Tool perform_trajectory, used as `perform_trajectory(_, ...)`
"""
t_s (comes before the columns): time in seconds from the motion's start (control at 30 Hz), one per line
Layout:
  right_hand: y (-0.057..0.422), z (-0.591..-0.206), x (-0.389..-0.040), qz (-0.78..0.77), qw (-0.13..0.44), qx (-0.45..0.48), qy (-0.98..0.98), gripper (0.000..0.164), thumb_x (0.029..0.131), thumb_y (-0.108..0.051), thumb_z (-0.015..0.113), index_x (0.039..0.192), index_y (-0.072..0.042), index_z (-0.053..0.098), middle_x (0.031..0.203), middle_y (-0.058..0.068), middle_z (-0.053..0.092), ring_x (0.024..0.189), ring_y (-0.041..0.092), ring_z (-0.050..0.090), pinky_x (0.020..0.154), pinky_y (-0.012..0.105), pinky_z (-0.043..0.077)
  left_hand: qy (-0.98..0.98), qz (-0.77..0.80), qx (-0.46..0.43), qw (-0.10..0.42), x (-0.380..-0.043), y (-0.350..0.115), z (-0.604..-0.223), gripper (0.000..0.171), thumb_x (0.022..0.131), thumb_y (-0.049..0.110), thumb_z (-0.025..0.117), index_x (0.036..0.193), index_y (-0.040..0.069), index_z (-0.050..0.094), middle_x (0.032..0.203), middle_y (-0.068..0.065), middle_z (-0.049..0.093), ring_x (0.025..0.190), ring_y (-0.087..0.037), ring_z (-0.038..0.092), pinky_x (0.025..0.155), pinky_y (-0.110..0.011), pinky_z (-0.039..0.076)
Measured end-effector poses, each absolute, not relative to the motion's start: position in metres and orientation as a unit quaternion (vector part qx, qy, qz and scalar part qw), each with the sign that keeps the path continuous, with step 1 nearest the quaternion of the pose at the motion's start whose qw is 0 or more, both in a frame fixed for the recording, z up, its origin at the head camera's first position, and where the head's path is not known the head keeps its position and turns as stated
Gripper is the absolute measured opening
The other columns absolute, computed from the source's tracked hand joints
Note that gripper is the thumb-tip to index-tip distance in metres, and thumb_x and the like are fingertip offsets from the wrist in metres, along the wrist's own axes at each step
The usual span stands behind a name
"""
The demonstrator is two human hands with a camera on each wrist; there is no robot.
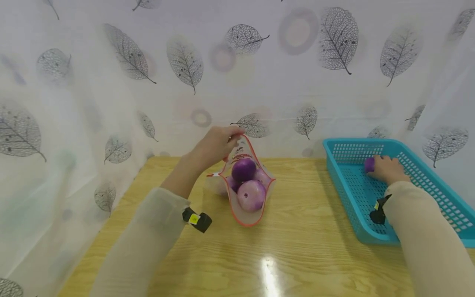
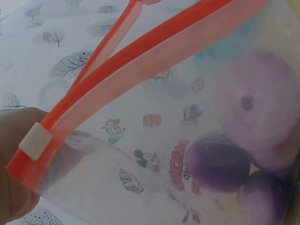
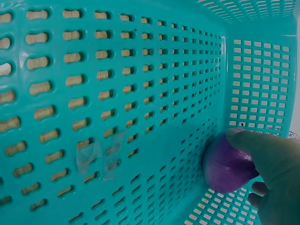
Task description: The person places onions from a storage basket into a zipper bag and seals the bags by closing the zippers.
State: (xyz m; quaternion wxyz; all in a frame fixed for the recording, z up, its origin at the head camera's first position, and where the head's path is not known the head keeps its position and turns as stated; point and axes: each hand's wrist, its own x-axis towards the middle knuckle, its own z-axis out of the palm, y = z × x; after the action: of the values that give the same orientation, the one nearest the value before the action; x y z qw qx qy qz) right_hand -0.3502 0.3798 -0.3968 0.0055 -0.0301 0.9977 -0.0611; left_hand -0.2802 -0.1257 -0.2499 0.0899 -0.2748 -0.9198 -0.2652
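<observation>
My left hand [image 1: 219, 144] pinches the upper corner of a clear zip bag [image 1: 248, 219] with a red-orange rim, a white slider [image 2: 36, 140] and printed cartoon figures. The bag's mouth gapes towards me. Inside lie several round, fruit-like things: a dark purple one [image 1: 243, 170] on top, a pale lilac one [image 1: 251, 195] with a small dark spot in front, others partly hidden. On the right, my right hand [image 1: 388, 169] reaches into a turquoise basket [image 1: 343, 194]. Its thumb and fingers grip a smooth purple round thing [image 3: 229, 164] near the basket's far end.
Bag and basket both stand on a wood-grain table [image 1: 297, 255]; the basket is at its right side. Behind hangs a pale curtain [image 1: 259, 82] with leaf prints. A bit of clear tape [image 3: 101, 154] lies on the basket's floor.
</observation>
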Motion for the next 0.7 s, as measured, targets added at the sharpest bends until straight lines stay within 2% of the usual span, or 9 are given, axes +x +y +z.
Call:
perform_trajectory(0.3,0.3835,-0.4004,-0.3468,-0.121,0.062,-0.009,0.991,0.072,0.086,-0.025,0.063,0.131,0.016,0.024,0.112,0.048,0.025,0.098,0.066,0.038,0.071,0.068,0.043,-0.918,-0.270,-0.278,0.090,-0.2808,-0.1261,-0.2516,0.030,0.098,0.010,0.050,0.126,0.006,0.061,0.100,-0.014,0.070,0.041,-0.013,0.052,0.043,-0.023,0.036)
perform_trajectory(0.47,0.3828,-0.4002,-0.3468,-0.127,0.069,-0.010,0.989,0.074,0.086,-0.026,0.064,0.132,0.015,0.024,0.111,0.047,0.026,0.099,0.066,0.037,0.069,0.066,0.044,-0.920,-0.266,-0.275,0.089,-0.2797,-0.1268,-0.2505,0.030,0.099,0.011,0.049,0.126,0.007,0.060,0.100,-0.013,0.070,0.041,-0.012,0.052,0.043,-0.023,0.035)
perform_trajectory(0.7,0.3801,-0.3998,-0.3470,-0.130,0.094,-0.014,0.987,0.077,0.084,-0.027,0.066,0.132,0.013,0.022,0.111,0.051,0.025,0.101,0.069,0.034,0.076,0.072,0.040,-0.920,-0.272,-0.269,0.086,-0.2786,-0.1285,-0.2510,0.030,0.099,0.011,0.049,0.126,0.008,0.061,0.099,-0.012,0.070,0.041,-0.013,0.052,0.046,-0.024,0.038)
